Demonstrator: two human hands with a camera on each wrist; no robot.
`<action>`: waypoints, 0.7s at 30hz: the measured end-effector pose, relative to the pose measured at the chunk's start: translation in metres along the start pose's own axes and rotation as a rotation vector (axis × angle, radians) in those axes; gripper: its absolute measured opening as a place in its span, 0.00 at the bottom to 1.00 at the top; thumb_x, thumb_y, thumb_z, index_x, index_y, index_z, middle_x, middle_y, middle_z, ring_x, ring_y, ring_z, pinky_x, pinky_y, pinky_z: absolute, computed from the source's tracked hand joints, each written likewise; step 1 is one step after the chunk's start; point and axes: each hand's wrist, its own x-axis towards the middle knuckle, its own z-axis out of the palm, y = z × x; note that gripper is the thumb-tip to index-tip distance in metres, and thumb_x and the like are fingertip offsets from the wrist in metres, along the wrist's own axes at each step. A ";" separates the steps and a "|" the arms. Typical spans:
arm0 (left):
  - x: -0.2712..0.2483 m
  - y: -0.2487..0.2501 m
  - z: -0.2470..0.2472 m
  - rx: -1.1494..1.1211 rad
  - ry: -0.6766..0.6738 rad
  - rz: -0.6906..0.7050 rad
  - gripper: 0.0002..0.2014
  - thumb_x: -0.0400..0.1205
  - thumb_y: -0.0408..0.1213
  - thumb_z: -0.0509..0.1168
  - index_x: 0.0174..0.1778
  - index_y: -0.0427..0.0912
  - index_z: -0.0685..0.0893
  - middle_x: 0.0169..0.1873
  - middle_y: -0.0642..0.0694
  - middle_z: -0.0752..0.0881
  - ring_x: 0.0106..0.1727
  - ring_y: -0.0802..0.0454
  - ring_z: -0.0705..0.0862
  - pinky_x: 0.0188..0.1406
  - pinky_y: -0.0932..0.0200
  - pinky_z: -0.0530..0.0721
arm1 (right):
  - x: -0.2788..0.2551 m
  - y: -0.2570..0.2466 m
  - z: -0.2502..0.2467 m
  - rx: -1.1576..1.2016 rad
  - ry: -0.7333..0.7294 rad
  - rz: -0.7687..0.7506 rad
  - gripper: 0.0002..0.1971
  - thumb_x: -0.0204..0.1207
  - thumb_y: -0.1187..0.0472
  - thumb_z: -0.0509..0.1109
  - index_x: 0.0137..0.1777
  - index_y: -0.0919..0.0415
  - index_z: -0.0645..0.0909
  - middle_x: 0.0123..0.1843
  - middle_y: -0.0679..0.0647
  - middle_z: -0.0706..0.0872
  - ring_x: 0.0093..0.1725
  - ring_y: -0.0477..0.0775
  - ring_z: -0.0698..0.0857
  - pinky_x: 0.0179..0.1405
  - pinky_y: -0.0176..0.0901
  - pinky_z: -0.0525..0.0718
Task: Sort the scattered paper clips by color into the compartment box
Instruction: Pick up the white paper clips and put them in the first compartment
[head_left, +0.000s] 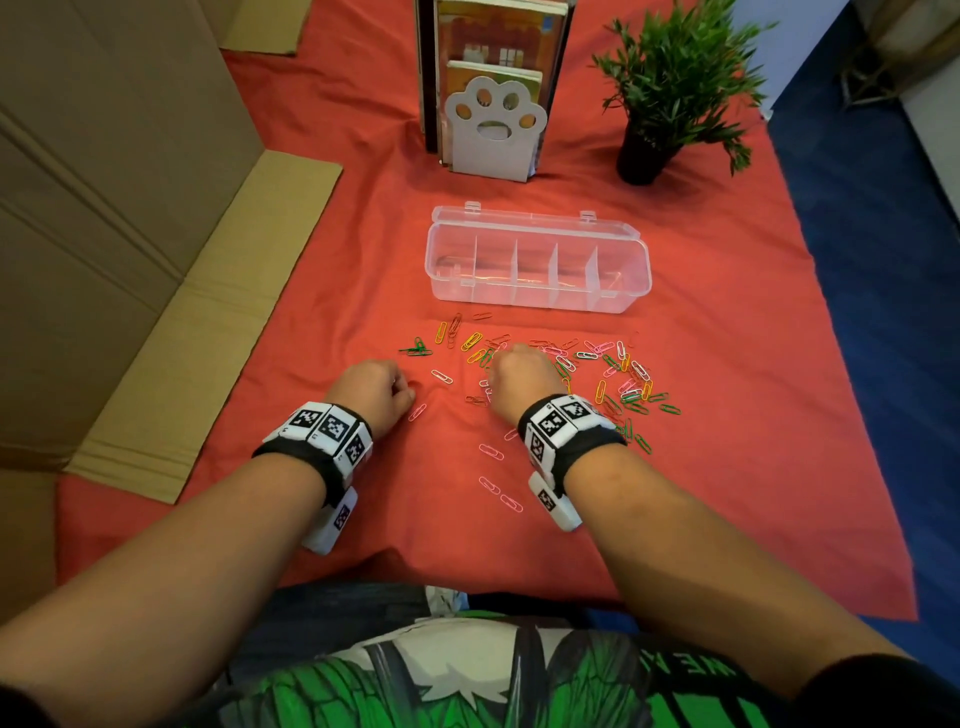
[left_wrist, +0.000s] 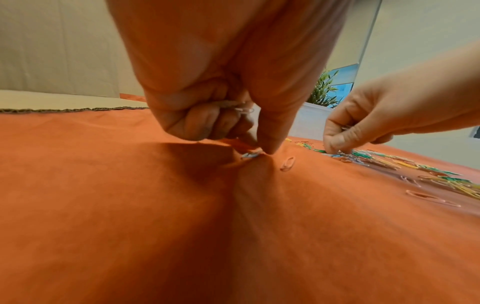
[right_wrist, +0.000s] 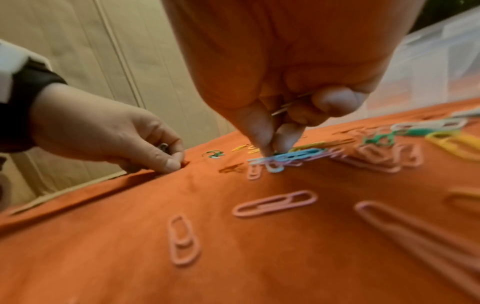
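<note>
Paper clips in pink, green, yellow, white and red lie scattered on the red cloth in front of the clear compartment box, whose lid is open. My left hand is down on the cloth left of the pile; thumb and forefinger pinch a pale clip, and another clip sits inside the curled fingers. My right hand is over the middle of the pile. Its thumb and forefinger pinch at a light blue clip, and a thin clip wire shows in its curled fingers.
A paw-shaped bookend with books stands behind the box, a potted plant to its right. Cardboard sheets line the left side. Loose pink clips lie between my wrists. The cloth ends at blue floor on the right.
</note>
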 end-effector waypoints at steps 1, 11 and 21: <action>-0.002 0.000 0.000 -0.015 0.019 -0.008 0.07 0.75 0.43 0.68 0.40 0.42 0.83 0.44 0.39 0.86 0.48 0.39 0.84 0.45 0.53 0.78 | 0.000 0.001 -0.001 -0.003 0.003 -0.008 0.13 0.73 0.69 0.60 0.55 0.67 0.81 0.57 0.65 0.81 0.60 0.67 0.79 0.58 0.52 0.79; -0.012 -0.002 0.003 0.019 0.007 0.006 0.08 0.78 0.40 0.64 0.43 0.38 0.83 0.49 0.34 0.85 0.52 0.37 0.83 0.51 0.51 0.77 | 0.008 -0.055 0.014 -0.130 0.042 -0.194 0.15 0.77 0.67 0.60 0.62 0.68 0.75 0.61 0.64 0.77 0.64 0.66 0.74 0.62 0.56 0.77; -0.015 0.008 -0.013 -1.140 -0.190 -0.394 0.11 0.83 0.27 0.53 0.43 0.43 0.78 0.28 0.46 0.73 0.16 0.62 0.73 0.15 0.70 0.70 | 0.004 -0.021 0.002 0.594 -0.124 0.126 0.09 0.79 0.67 0.60 0.51 0.59 0.81 0.43 0.53 0.83 0.43 0.54 0.81 0.43 0.42 0.80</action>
